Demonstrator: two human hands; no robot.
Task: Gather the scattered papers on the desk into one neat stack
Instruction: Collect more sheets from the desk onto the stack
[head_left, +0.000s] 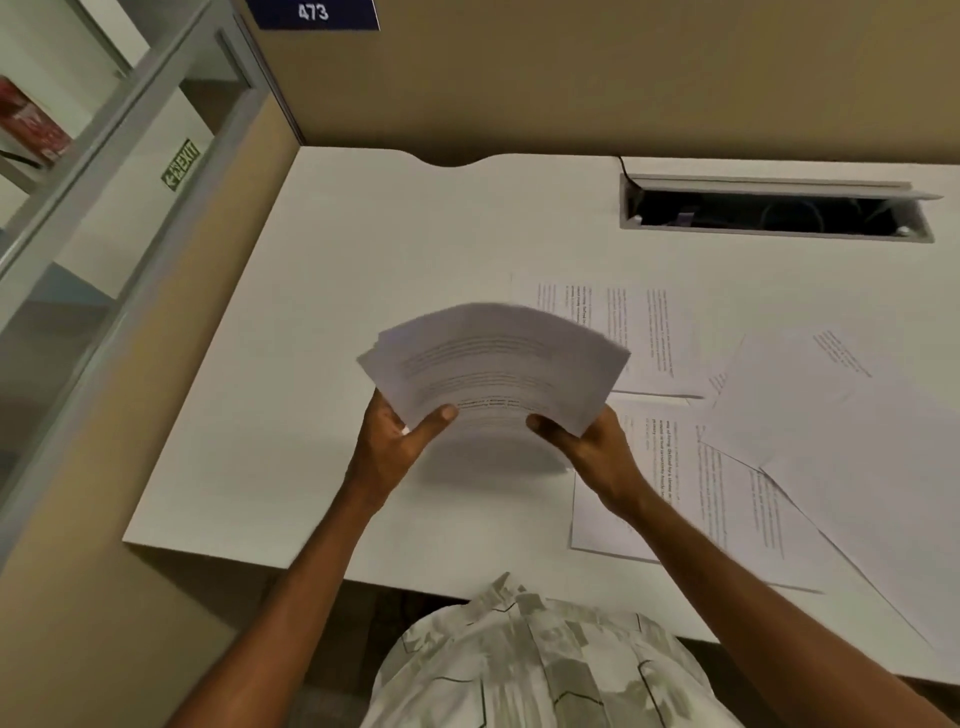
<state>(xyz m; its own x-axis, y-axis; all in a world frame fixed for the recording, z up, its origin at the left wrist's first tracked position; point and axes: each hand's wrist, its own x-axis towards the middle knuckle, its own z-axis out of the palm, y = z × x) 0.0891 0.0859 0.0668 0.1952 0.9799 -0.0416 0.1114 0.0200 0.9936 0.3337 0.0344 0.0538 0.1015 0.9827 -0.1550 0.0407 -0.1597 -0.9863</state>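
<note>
A stack of printed white papers (493, 364) is held above the white desk (332, 291), slightly fanned and blurred. My left hand (395, 441) grips its near left corner, thumb on top. My right hand (592, 447) grips the near right corner. Several loose printed sheets still lie on the desk: one behind the stack (654, 332), one under my right forearm (675, 483), and overlapping sheets to the right (810, 405).
An open cable tray (774, 210) is cut into the desk at the back right. Tan partition walls (519, 78) close the desk at the back and left. A glass panel with an exit sign (181, 163) stands at the left.
</note>
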